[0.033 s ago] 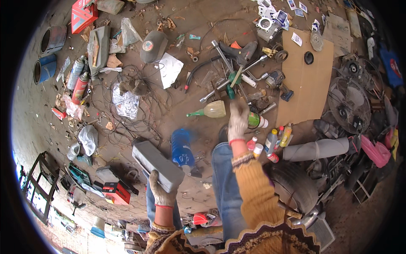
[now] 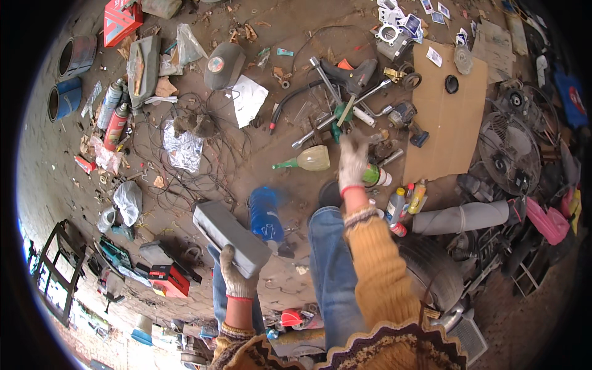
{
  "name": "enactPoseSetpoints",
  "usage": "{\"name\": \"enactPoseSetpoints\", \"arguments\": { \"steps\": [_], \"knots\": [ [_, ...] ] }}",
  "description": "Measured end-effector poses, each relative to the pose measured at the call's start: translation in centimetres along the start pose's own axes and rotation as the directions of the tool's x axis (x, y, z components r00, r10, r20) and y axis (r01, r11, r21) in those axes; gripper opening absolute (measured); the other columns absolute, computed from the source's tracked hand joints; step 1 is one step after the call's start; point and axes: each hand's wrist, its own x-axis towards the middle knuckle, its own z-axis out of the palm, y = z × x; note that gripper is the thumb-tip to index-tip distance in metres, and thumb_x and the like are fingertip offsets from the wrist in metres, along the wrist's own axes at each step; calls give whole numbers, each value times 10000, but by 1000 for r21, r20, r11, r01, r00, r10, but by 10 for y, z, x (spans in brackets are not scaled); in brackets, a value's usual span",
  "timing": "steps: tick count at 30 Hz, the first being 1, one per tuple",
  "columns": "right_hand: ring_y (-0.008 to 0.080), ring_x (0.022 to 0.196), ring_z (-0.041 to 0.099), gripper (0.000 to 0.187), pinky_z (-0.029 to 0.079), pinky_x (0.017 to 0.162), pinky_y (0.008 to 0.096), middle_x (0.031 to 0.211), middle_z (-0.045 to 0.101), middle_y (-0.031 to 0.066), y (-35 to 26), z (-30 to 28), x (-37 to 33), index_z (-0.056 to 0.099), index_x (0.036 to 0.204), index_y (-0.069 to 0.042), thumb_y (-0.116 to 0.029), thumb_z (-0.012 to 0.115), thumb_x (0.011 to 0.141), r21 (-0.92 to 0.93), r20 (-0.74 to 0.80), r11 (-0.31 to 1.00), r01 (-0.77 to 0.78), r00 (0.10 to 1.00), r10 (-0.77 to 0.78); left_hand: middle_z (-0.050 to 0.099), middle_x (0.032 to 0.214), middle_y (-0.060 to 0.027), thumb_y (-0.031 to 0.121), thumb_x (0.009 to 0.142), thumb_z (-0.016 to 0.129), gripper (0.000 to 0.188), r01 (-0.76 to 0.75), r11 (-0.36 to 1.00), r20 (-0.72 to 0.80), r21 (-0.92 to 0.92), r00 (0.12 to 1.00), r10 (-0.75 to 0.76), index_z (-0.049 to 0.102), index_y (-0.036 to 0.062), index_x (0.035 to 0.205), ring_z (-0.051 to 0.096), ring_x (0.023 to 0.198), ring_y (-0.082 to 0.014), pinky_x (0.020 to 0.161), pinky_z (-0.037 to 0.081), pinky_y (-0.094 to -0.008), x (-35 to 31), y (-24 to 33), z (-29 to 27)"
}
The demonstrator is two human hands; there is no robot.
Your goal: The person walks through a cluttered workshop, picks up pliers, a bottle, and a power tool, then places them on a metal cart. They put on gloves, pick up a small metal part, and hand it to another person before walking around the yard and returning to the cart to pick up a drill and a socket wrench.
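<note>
Single head-worn fisheye view, steeply downward from standing height over cluttered dirt ground (image 2: 259, 160).

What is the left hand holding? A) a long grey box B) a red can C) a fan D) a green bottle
A: the gloved left hand grips the lower end of a long grey box, while the green-necked glass bottle lies on the ground near the right hand.

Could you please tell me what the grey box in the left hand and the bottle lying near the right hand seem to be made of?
Grey box: probably matte moulded plastic, judging by its even, dull surface, though painted metal is possible. Bottle: likely glass, translucent and pale, with a green neck.
</note>
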Motion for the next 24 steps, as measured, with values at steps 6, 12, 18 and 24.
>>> {"name": "enactPoseSetpoints", "arguments": {
  "steps": [6, 12, 18, 24],
  "knots": [
    [331, 1044, 633, 741, 501, 886, 428, 1189, 639, 214, -12, 34, 157, 553, 1264, 40, -475, 770, 779, 105, 42, 940, -325, 946, 323, 634, 1180, -186, 229, 854, 689, 538, -115, 981, 79, 159, 991, 104, 512, -42, 1284, 630, 1095, -326, 983, 516, -465, 18, 14, 6],
    [175, 490, 498, 504, 390, 422, 315, 675, 533, 79, -3, 71, 193, 597, 965, -11, -430, 813, 788, 449, 155, 709, -544, 828, 538, 642, 1079, -114, 213, 867, 689, 405, -127, 960, -234, 248, 954, 187, 571, -5, 1188, 655, 973, -231, 858, 561, -388, 34, 40, 16],
    [170, 636, 535, 274, 495, 591, 302, 757, 530, 33, -32, 49, 162, 596, 990, -81, -288, 752, 900, 638, 386, 486, -598, 794, 470, 616, 1060, -69, 233, 854, 721, 454, -38, 945, -358, 325, 920, 160, 549, 53, 1233, 628, 915, -202, 816, 549, -360, 43, 47, -4],
    [177, 858, 636, 233, 550, 805, 336, 927, 654, 44, -33, 31, 77, 643, 1095, -67, -148, 742, 900, 833, 330, 344, -432, 889, 318, 621, 995, -63, 290, 834, 750, 500, -39, 756, -350, 653, 870, 347, 550, 42, 1220, 618, 830, -180, 696, 553, -346, 76, 46, -16]
  ]
}}
